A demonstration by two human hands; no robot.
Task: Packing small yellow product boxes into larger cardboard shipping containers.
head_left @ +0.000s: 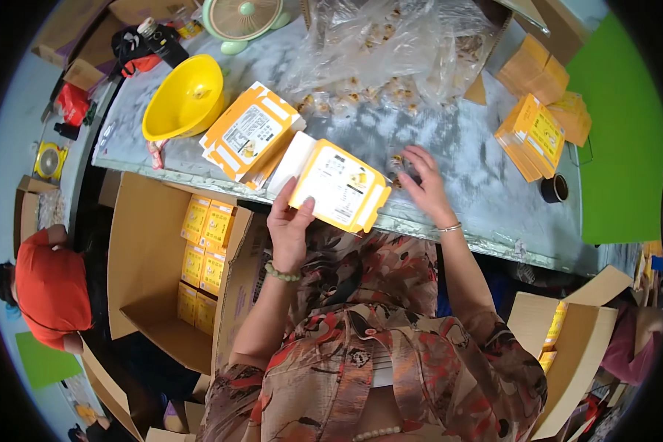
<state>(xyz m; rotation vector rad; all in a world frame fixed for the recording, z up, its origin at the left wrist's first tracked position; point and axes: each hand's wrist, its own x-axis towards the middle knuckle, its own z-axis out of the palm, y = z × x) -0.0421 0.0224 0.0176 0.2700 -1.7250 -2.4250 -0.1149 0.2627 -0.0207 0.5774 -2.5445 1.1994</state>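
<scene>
A flat-sided white and yellow carton (339, 184) is held at its left end by my left hand (291, 221), thumb on top of the printed face. Its end flap at the right sticks out, and a white flap (291, 160) shows at its upper left. Just right of the carton, my right hand (426, 184) has its fingers bent around small clear packets (397, 160) with brown contents, at the thumb and fingertips. Beside the carton at the left lies a stack of similar cartons (250, 136). More small packets (398, 96) lie under clear plastic bags farther back.
A yellow bowl (184, 99) and a fan (243, 18) stand at the left. Stacked flat cartons (534, 136) and a dark cup (554, 188) are at the right. Open cardboard boxes (155, 258) with yellow packs flank me below the table edge. A person in red (51, 287) is far left.
</scene>
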